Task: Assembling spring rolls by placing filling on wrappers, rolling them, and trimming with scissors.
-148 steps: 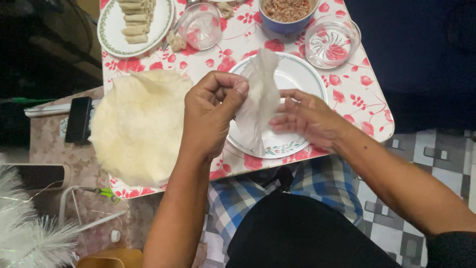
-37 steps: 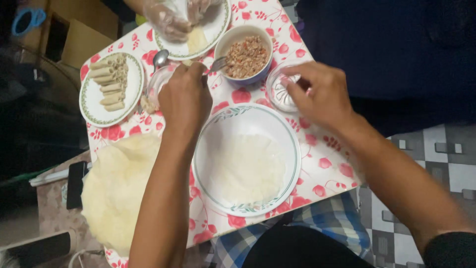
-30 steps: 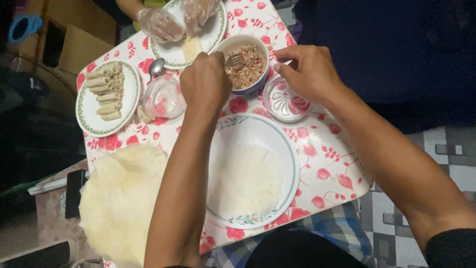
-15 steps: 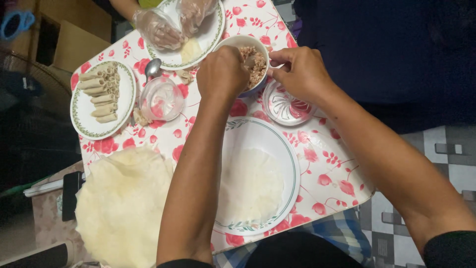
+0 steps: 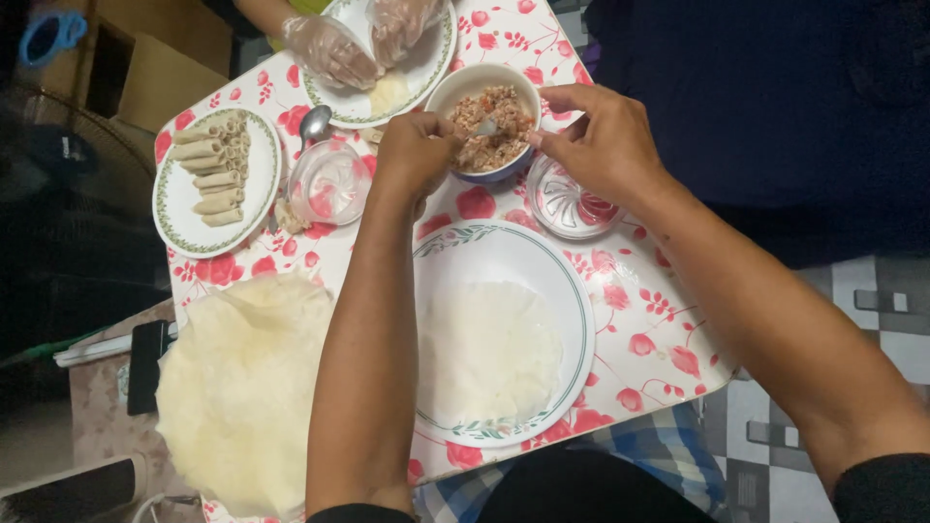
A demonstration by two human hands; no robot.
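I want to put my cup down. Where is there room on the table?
Bare flowered tablecloth shows right of the big white plate holding the thin round wrapper, below the small clear glass dish. The far end is crowded: filling bowl, roll plate, hands.

Only 1 cam, on my head, looking steeply down at the table (image 5: 668,320) from close above; my forearms enter from the frame's bottom, table's far end at top.

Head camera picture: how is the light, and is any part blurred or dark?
Head view: even light on the red-flowered tablecloth; glare on the small clear glass dish; left hand slightly soft over the blue bowl of minced filling; left edge dark.
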